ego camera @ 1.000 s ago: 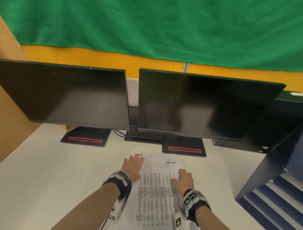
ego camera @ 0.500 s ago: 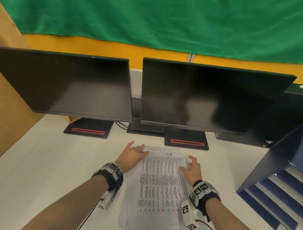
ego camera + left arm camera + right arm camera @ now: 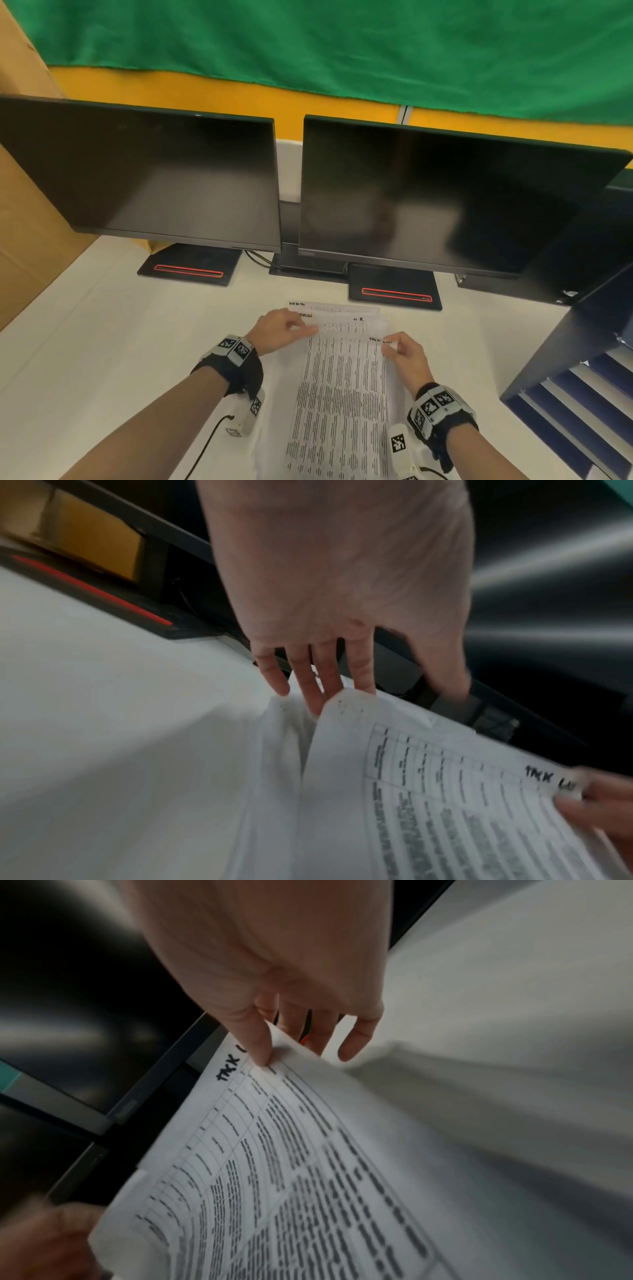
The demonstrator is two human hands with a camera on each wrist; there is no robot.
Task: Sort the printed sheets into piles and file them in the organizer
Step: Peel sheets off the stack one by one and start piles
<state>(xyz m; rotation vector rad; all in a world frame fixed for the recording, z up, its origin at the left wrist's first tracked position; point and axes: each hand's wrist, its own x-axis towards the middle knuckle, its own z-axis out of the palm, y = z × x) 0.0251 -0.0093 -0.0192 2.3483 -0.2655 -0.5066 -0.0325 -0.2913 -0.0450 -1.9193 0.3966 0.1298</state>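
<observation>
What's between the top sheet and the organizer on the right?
Nothing visible. The top sheet is pinched by the right hand and left hand; only bare desk lies before the organizer.

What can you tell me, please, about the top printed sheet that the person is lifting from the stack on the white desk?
The top printed sheet is thin white paper covered in a ruled table of dense black text, with a handwritten black heading near its far right corner. It lies lengthwise on the stack of sheets, its far end raised and curling. The right hand pinches that right corner between thumb and fingers; the left hand holds the far left edge, fingers tucked beneath. The white desk carries the stack.
</observation>
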